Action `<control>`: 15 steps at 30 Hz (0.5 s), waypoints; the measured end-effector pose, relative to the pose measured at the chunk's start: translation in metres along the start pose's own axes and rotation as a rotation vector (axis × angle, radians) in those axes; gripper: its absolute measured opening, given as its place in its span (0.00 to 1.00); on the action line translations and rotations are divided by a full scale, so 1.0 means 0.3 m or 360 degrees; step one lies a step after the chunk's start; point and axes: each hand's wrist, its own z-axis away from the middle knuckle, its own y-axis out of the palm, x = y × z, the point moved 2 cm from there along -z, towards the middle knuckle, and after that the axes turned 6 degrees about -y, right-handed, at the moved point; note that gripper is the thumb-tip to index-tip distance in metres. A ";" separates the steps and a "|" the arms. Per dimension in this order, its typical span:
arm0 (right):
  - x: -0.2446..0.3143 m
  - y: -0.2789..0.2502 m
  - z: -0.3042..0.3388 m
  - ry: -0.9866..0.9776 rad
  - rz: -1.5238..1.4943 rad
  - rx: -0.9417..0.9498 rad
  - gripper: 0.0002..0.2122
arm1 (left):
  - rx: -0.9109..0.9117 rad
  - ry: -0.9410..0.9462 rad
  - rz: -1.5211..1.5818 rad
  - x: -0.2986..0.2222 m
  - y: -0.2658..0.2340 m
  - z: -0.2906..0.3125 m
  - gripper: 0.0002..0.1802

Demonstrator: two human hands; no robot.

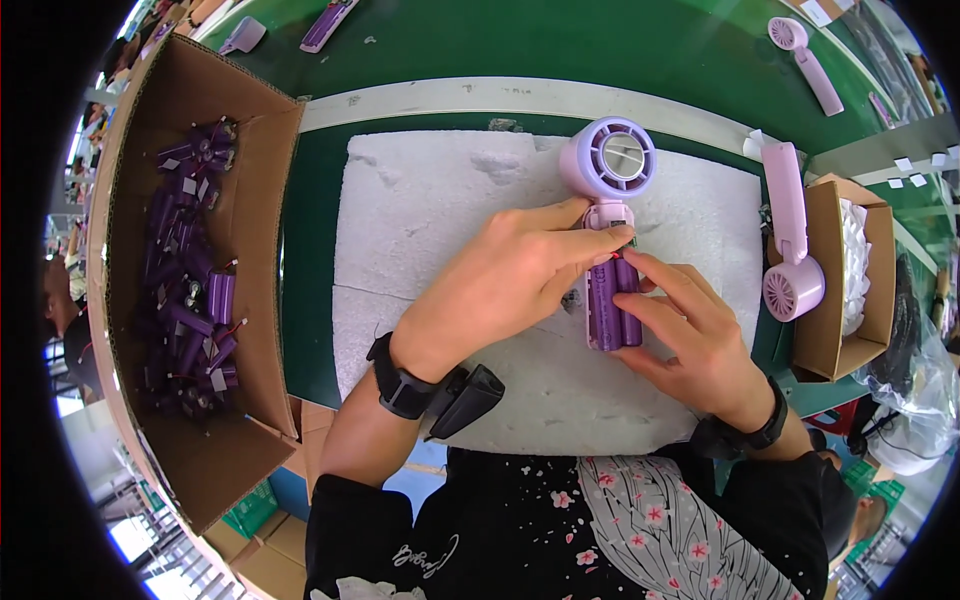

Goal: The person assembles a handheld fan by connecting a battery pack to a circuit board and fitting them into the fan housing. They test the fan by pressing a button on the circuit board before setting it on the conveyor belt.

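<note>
A lilac handheld fan (575, 165) lies on a white foam pad, its round head away from me and its handle open. In the handle sits a battery pack (603, 310) of purple cells. My left hand (510, 265) is closed at the fan's neck, fingertips pressed together over the top end of the cells. A bit of red wire shows by these fingertips; the rest is hidden under them. My right hand (695, 345) grips the battery pack and handle from the right side, its index finger reaching up toward the left fingertips.
On the left stands a cardboard box (265, 250) of purple battery packs (190, 290). The foam pad (420, 210) lies on a green table (430, 45). To the right are a pink fan (790, 205) and a smaller box (820, 300) with white pieces. Another fan (815, 75) lies far right.
</note>
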 end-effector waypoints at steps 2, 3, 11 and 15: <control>-0.001 -0.001 -0.001 0.0008 0.0012 -0.0020 0.25 | -0.0012 -0.0001 -0.0001 0.000 0.002 -0.002 0.20; -0.002 -0.003 -0.005 0.0008 0.0023 -0.0020 0.24 | -0.0017 -0.0002 -0.0002 0.000 0.001 -0.002 0.20; -0.004 0.003 -0.012 0.0139 -0.0045 -0.0011 0.23 | 0.0023 -0.0065 0.0033 0.013 0.002 -0.004 0.17; -0.022 0.010 -0.009 0.0319 -0.0197 -0.0050 0.25 | 0.0128 -0.0272 0.0086 -0.006 -0.012 -0.013 0.17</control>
